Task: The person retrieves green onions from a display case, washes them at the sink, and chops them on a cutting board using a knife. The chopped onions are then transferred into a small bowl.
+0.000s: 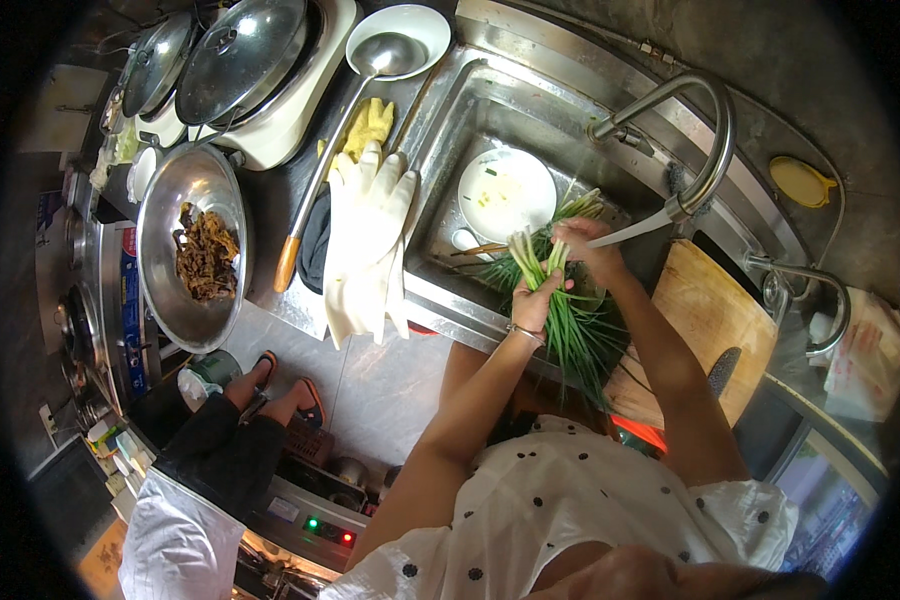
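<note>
My left hand (pixel 538 300) grips a bunch of green onions (pixel 570 319) just below their pale root ends. The long green leaves hang over the sink's front edge toward me. My right hand (pixel 586 244) closes around the pale ends of some stalks beside it, its fingers partly hidden. Water runs from the curved faucet (pixel 709 161) down onto my right hand. More green onions (pixel 581 204) lie behind my hands in the steel sink (pixel 450 154). A white plate (pixel 507 195) with green scraps and a white spoon (pixel 465 240) are in the basin too.
Right of the sink lies a wooden cutting board (pixel 709 322). White rubber gloves (pixel 367 232), a long-handled ladle (pixel 337 142) in a white bowl (pixel 420 26) and a steel basin (pixel 195 330) of brown food stand left. Another person (pixel 225 442) is at lower left.
</note>
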A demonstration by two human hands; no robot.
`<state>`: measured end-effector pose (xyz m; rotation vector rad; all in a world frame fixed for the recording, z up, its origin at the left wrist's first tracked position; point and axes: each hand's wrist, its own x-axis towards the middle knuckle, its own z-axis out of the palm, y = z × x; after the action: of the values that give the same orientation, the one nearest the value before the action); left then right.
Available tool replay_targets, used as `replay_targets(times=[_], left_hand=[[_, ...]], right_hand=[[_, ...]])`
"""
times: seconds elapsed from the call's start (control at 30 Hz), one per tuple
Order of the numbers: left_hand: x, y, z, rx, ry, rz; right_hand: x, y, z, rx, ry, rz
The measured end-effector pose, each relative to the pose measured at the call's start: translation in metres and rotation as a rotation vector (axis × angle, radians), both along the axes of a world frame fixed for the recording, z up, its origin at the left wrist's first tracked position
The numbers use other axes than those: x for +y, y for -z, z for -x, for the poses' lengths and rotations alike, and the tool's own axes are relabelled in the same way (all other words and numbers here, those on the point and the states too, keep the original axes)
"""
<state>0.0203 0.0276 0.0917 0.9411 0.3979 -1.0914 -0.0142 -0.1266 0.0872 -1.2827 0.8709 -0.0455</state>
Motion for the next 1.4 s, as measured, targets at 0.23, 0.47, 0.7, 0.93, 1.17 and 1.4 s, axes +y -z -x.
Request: replay_targets(times=[0.23, 0.47, 0.7, 0.93, 1.17, 1.4], left_hand=[[0.006, 0.009, -0.009, 0.07, -0.042, -0.079], [0.003, 0.006, -0.01, 0.119, 0.096, 0.004], [0.005, 0.006, -0.026, 0.397, 0.191, 0.15], [0.006, 0.009, -0.033, 0.407, 0.231, 0.107], [0.007, 0.01, -0.026, 0.158, 0.28, 0.138], [0.005, 0.01, -0.018, -0.039, 0.327, 0.001]], right_hand=[[-0.018, -0.006, 0.009, -0.009, -0.164, 0.063], [0.008, 0.01, -0.001, 0.031, 0.14, 0.083], [0.007, 0.012, 0.003, -0.038, 0.033, -0.065], [0.003, 0.018, 0.004, -0.053, 0.433, -0.225], [0.013, -0.014, -0.005, 0.047, 0.189, -0.001], [0.012, 0.002, -0.013, -0.04, 0.169, 0.035]])
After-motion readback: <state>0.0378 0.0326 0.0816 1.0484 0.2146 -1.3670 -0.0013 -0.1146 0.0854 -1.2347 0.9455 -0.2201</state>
